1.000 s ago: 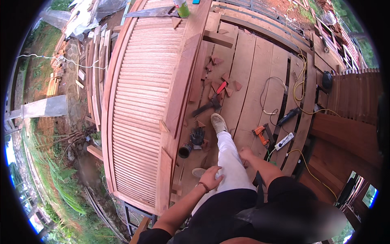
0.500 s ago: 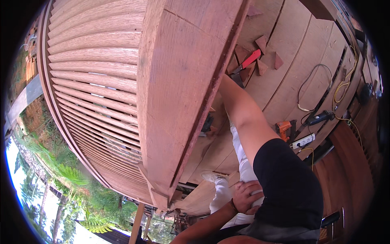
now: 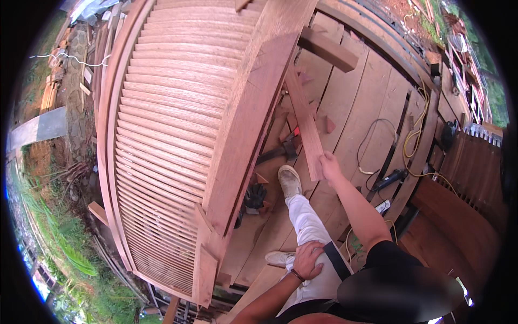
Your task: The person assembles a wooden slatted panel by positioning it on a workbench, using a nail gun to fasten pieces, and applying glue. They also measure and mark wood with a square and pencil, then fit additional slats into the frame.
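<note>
My right hand (image 3: 331, 169) is closed on the near end of a long, flat wooden board (image 3: 306, 124). The board slants away from me over the plank floor, and its far end reaches up beside the thick frame of a slatted wooden panel (image 3: 172, 113). My left hand (image 3: 308, 260) lies over my knee in white trousers, fingers loosely spread, holding nothing. Beneath the board sit a dark tool with a broad head (image 3: 288, 150), partly covered, and a small red piece (image 3: 296, 131). A black glove (image 3: 255, 195) lies near the panel's frame.
Triangular wood offcuts (image 3: 330, 125) are scattered on the plank floor (image 3: 350, 113). A black power tool (image 3: 390, 179), a white power strip (image 3: 382, 207) and a yellow cable (image 3: 414, 146) lie to the right. A thick beam (image 3: 329, 49) juts out at the far side.
My right hand, hidden behind the frame before, has come back into view gripping the wooden board. The view has shifted, showing more of the panel and ground. My left hand stays on the knee.
</note>
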Action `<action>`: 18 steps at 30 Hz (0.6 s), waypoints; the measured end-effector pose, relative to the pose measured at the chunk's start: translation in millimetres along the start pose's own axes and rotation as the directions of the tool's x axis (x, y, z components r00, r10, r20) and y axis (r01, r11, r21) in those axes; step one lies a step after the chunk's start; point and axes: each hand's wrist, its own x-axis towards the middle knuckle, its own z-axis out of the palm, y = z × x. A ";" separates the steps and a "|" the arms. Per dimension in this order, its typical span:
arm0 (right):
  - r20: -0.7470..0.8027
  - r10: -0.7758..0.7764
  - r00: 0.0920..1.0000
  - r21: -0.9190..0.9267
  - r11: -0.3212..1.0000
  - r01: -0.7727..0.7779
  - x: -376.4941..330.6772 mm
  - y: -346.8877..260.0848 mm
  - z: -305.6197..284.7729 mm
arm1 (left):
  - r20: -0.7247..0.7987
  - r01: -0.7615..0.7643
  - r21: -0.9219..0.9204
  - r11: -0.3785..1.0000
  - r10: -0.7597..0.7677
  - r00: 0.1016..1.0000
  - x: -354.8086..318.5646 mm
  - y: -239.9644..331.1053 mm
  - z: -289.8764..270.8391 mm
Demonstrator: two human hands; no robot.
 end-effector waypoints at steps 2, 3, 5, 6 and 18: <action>0.008 -0.033 0.999 -0.337 0.941 0.034 -55.9 -18.8 -45.4 | 0.013 -0.010 0.032 0.999 0.010 1.000 -10.5 8.5 3.1; 0.012 -0.082 0.997 -0.440 0.895 0.079 -86.5 -18.9 -63.4 | 0.016 -0.020 0.054 0.998 0.019 1.000 -20.6 16.1 3.7; 0.092 0.026 0.995 -0.540 0.841 0.028 -151.5 -18.0 -90.7 | -0.029 0.035 0.089 0.995 -0.032 0.999 -47.1 21.1 12.0; 0.087 0.008 0.996 -0.531 0.846 0.040 -178.3 -2.1 -107.9 | -0.045 0.090 0.082 0.993 -0.087 0.995 -62.0 16.6 19.5; 0.720 0.173 0.672 -0.595 -0.344 0.726 -487.7 -78.2 -107.9 | -0.277 0.669 -0.439 0.599 -0.799 0.534 -350.5 -16.9 34.4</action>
